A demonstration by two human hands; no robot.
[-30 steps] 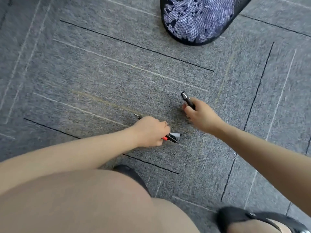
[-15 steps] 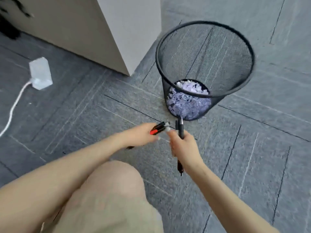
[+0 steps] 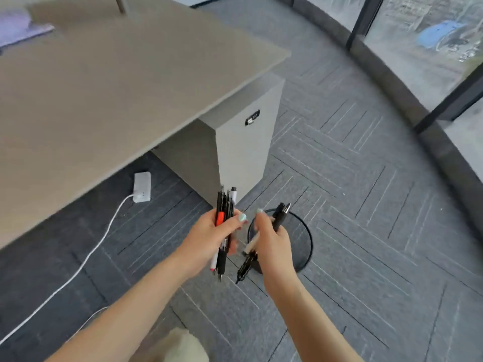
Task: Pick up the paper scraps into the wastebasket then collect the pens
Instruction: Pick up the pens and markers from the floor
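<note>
Head: left hand (image 3: 209,239) grips several pens (image 3: 224,205); right hand (image 3: 271,241), two.

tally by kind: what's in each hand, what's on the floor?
Pens in left hand: bundle, count unclear
Pens in right hand: 1 black pen
Wastebaskets: 1
Power strips: 1
Total: 3, plus the bundle

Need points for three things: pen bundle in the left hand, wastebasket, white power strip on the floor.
pen bundle (image 3: 225,205): head view, on the black barrels above the left hand's grip.
wastebasket (image 3: 309,236): head view, on the right side of the black rim.
power strip (image 3: 142,186): head view, middle of the white body.
</note>
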